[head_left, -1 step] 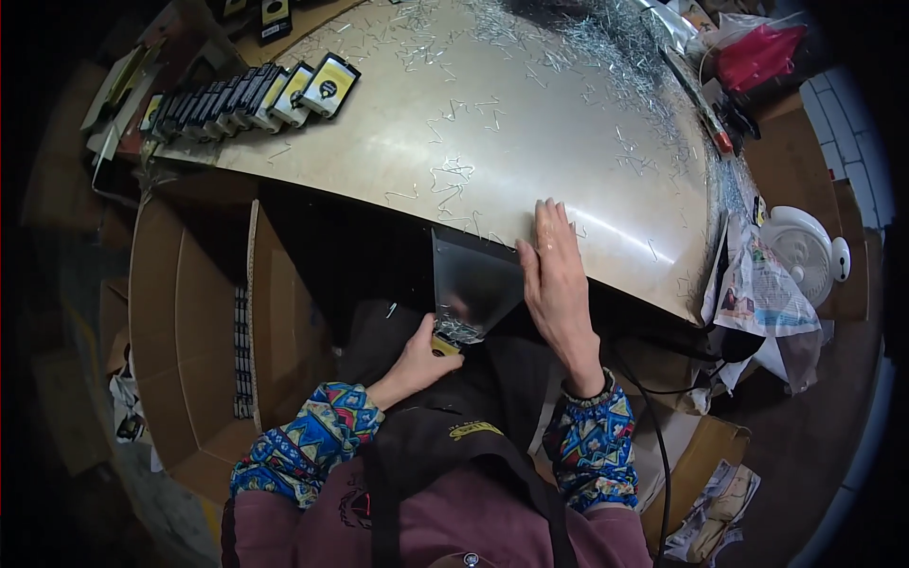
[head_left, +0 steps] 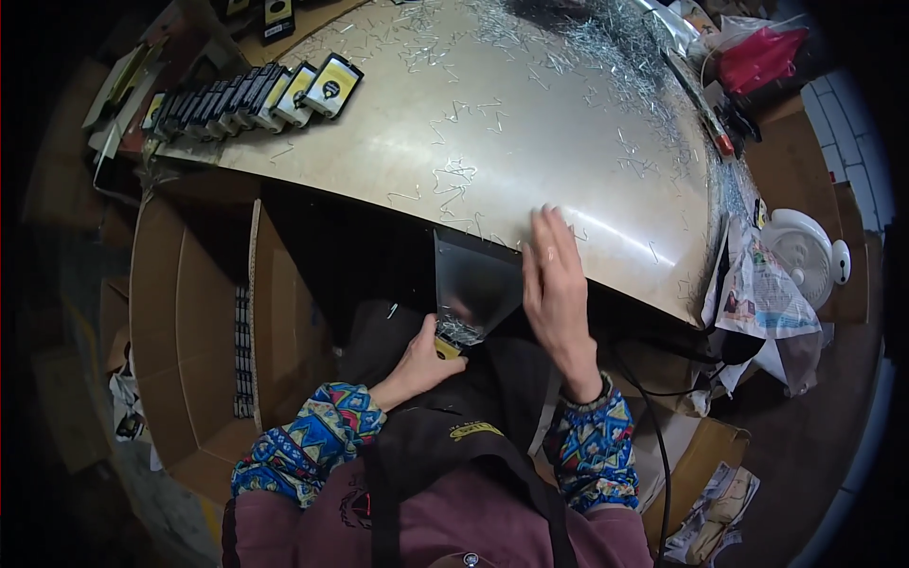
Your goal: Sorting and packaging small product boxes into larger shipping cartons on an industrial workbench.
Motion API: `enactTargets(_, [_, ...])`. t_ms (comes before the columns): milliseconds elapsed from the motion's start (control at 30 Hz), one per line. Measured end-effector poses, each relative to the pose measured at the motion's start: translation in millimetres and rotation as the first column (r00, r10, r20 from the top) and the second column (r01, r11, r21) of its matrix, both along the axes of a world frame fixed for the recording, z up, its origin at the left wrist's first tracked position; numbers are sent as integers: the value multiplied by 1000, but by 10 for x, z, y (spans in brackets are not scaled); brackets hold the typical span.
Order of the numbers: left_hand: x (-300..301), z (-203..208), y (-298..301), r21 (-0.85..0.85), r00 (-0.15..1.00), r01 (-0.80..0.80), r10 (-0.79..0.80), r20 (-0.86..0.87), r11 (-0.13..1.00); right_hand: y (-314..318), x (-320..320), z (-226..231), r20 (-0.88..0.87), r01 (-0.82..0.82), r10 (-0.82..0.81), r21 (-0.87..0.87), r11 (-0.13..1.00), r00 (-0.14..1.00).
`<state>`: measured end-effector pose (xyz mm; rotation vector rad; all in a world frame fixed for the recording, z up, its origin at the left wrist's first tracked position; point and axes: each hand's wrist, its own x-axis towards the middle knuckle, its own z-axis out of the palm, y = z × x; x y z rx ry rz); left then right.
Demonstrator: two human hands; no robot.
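Observation:
My left hand (head_left: 421, 364) is closed around a small yellow-and-black box (head_left: 447, 350) below the table's front edge. The box sits right under the lower end of a grey metal chute (head_left: 473, 275). Thin bent metal wire pieces (head_left: 459, 329) are bunched at that lower end, over the box. My right hand (head_left: 559, 293) is raised at the table edge, just right of the chute, fingers stretched out and holding nothing. Its fingertips are slightly blurred. More wire pieces (head_left: 454, 175) lie scattered on the shiny metal tabletop (head_left: 379, 156), a few by the chute's top.
A row of yellow-and-black boxes (head_left: 256, 99) stands at the table's left. Far right is a heap of wire pieces (head_left: 606, 66). An open cardboard carton (head_left: 189, 312) with stacked boxes stands left below. Right are a white fan (head_left: 800, 251), newspaper (head_left: 767, 284) and a black cable (head_left: 663, 445).
My right hand has shifted very slightly at the table edge, its fingertips a little lower and more blurred. My left hand stays under the chute with the box.

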<state>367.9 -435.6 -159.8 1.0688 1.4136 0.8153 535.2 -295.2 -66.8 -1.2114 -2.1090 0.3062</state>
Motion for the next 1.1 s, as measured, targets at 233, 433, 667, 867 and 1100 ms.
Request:
enactTargets(233, [102,-93,-35,172,937,-7,66,-342,985,-827,-156,-411,288,-299,339,-175,938,895])
enactTargets(433, [26,-181,-82,311,899,25,115,-422,950,-934,-171,-433,100,-326,361,-259,909,927])
enactTargets(667, [-360,-261,-241,335,878,161,20,-478,929,-905,-78,-245,-257,-428,347,-431,794,902])
enactTargets(867, [-333,333,-104,350,988,-81,122,-95,933,-774,-30,-98,-330,-378,237,-478,793,914])
enactTargets(1100, [-252,366,259,461,970,-96,187,-156,882,-622,-30,-12,-358,-289,116,-481,828,927])
